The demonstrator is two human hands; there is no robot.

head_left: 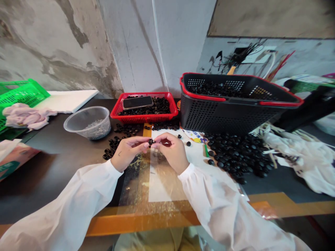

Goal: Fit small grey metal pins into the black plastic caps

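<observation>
My left hand and my right hand meet over the middle of the table. Between their fingertips they pinch a small black round plastic part, which looks like a cap or knob; its finer detail is too small to tell. Left of my left hand lies a cluster of small black ring-like parts. A large heap of black round caps spreads to the right of my right hand. Two loose black pieces, one of them a round cap, rest on the white sheet close to my right hand.
Behind my hands stands a red basket of small black parts with a phone on top. A clear tub holds small pale pieces. At right are a tall black basket and white cloth; at left, a tissue pack.
</observation>
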